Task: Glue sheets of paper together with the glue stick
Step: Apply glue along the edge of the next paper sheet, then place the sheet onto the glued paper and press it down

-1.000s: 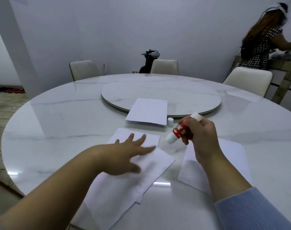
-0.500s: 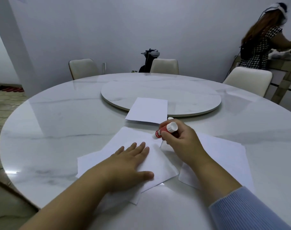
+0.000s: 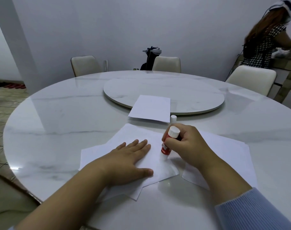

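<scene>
Left hand [image 3: 131, 161] lies flat, fingers straight, on the top sheet [image 3: 155, 163]; right hand [image 3: 189, 146] grips the glue stick [image 3: 168, 143], tip down on that sheet.

Ribbed light-blue sleeve [image 3: 251, 211], right arm

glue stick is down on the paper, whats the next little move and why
Probably drag the glue stick along the top sheet toward its near right edge. The right hand grips it with the glue end on the paper, and the left hand lies flat, pinning the sheet, so a stroke should not shift it.
</scene>
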Motion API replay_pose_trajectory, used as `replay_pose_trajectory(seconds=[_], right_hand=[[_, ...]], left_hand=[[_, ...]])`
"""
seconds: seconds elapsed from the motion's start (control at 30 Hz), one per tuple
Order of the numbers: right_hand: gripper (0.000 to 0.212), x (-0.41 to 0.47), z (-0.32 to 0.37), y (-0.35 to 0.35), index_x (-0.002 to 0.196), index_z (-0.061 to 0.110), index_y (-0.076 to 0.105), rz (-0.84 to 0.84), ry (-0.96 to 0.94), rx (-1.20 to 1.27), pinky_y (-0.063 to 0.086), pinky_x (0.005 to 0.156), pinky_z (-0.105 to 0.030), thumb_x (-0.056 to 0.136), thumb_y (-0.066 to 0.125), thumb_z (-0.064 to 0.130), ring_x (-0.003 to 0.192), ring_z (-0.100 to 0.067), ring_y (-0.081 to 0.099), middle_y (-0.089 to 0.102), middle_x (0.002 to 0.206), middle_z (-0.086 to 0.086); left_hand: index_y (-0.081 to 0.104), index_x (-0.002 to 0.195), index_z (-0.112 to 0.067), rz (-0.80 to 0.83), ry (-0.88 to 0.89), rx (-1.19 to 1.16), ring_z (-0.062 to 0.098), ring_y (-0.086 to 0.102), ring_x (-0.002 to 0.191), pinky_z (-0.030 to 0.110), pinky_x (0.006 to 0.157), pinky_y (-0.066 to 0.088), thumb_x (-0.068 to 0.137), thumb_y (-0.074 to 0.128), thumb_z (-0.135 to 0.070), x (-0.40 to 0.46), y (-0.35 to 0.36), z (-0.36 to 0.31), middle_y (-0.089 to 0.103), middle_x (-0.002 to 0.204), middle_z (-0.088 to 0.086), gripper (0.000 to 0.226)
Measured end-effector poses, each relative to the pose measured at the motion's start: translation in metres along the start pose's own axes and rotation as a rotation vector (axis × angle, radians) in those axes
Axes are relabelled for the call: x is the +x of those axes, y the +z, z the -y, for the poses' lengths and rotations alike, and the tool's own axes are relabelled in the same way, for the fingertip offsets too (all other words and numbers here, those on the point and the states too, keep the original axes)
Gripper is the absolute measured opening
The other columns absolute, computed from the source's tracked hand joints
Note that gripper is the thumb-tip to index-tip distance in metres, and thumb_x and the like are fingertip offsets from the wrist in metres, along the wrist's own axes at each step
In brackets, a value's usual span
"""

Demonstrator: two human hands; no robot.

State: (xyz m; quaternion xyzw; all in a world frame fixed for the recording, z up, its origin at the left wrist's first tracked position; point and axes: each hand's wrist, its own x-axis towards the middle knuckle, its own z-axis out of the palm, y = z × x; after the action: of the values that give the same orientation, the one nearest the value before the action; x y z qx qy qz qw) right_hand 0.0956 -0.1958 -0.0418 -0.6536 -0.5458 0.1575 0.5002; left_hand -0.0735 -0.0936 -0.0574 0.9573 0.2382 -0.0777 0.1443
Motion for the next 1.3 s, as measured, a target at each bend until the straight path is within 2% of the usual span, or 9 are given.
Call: replay_pose_trajectory(seconds=[0.13,0.23,0.3,0.4,0.5,0.63,0.9,1.1,1.3], right_hand=[[0.045,-0.001,0.001,-0.004,0.070,-0.011,0.052,0.145,0.050,0.025,0.039,0.059,-0.037,0.052,0.053,0.030,0.062,-0.024,0.046,0.051,0.068,-0.030],[0.025,-0.002,0.003,-0.011,0.062,-0.009,0.054,0.193,0.090,0.143,0.037,0.048,-0.023,0.055,0.058,0.014,0.050,-0.017,0.046,0.052,0.059,-0.017],[0.008,0.002,0.004,-0.022,0.064,-0.002,0.062,-0.027,0.003,0.462,0.040,0.042,-0.020,0.066,0.056,0.004,0.047,-0.017,0.052,0.065,0.059,-0.012],[0.021,0.008,0.002,-0.040,0.078,0.007,0.064,-0.420,-0.006,1.132,0.055,0.059,-0.018,0.085,0.048,-0.003,0.065,-0.015,0.069,0.072,0.070,-0.005],[0.018,0.011,-0.003,-0.042,0.097,0.007,0.052,-0.565,0.065,1.307,0.057,0.069,-0.020,0.086,0.051,-0.008,0.075,-0.019,0.073,0.073,0.077,-0.006],[0.044,0.022,-0.010,-0.043,0.122,0.014,0.055,-0.571,0.178,0.813,0.051,0.079,-0.027,0.083,0.064,-0.003,0.083,-0.010,0.068,0.072,0.097,-0.002],[0.034,0.080,-0.045,-0.039,0.115,0.010,0.057,-0.494,0.431,-0.040,0.043,0.079,-0.030,0.083,0.066,0.005,0.093,-0.020,0.056,0.062,0.107,-0.005],[0.037,0.096,-0.070,-0.033,0.113,0.010,0.059,-0.447,0.417,-0.126,0.041,0.083,-0.027,0.079,0.071,0.004,0.094,-0.018,0.055,0.065,0.113,-0.008],[0.069,0.074,-0.049,-0.074,0.133,0.002,0.050,-0.415,0.370,-0.033,0.043,0.099,-0.031,0.071,0.081,0.005,0.106,-0.021,0.060,0.061,0.121,-0.011]], left_hand=[[-0.006,0.148,-0.040,-0.010,-0.004,-0.008,-0.004,-0.015,0.142,0.023,0.116,-0.009,0.089,0.036,-0.061,-0.001,0.000,-0.001,-0.015,0.156,-0.023,0.075],[-0.005,0.149,-0.040,-0.021,0.004,-0.025,-0.005,-0.014,0.141,0.021,0.115,-0.009,0.089,0.038,-0.060,-0.002,-0.001,-0.001,-0.014,0.155,-0.024,0.075],[-0.003,0.148,-0.041,-0.033,0.014,-0.041,-0.008,-0.016,0.139,0.019,0.111,-0.010,0.090,0.040,-0.058,-0.005,-0.004,-0.004,-0.016,0.149,-0.030,0.074],[-0.001,0.147,-0.045,-0.021,0.016,-0.066,-0.015,-0.015,0.125,0.012,0.101,-0.008,0.090,0.044,-0.055,-0.011,-0.010,-0.009,-0.016,0.131,-0.037,0.074],[0.003,0.147,-0.046,-0.023,0.057,-0.089,-0.017,-0.013,0.118,0.011,0.099,-0.008,0.089,0.048,-0.054,-0.015,-0.010,-0.017,-0.013,0.132,-0.037,0.074],[0.009,0.147,-0.046,-0.104,0.076,-0.108,-0.017,-0.014,0.117,0.013,0.104,-0.010,0.090,0.044,-0.053,-0.013,-0.002,-0.017,-0.010,0.140,-0.037,0.068],[0.008,0.148,-0.044,-0.197,0.115,-0.036,-0.018,-0.010,0.127,0.018,0.115,-0.006,0.089,0.041,-0.057,-0.011,0.007,-0.011,-0.005,0.152,-0.031,0.069],[0.008,0.148,-0.045,-0.211,0.119,-0.035,-0.017,-0.008,0.133,0.018,0.115,-0.005,0.088,0.042,-0.057,-0.011,0.007,-0.010,-0.003,0.153,-0.031,0.069],[0.008,0.147,-0.046,-0.201,0.121,-0.038,-0.019,-0.011,0.130,0.017,0.114,-0.007,0.089,0.041,-0.057,-0.011,0.008,-0.009,-0.004,0.153,-0.032,0.068]])
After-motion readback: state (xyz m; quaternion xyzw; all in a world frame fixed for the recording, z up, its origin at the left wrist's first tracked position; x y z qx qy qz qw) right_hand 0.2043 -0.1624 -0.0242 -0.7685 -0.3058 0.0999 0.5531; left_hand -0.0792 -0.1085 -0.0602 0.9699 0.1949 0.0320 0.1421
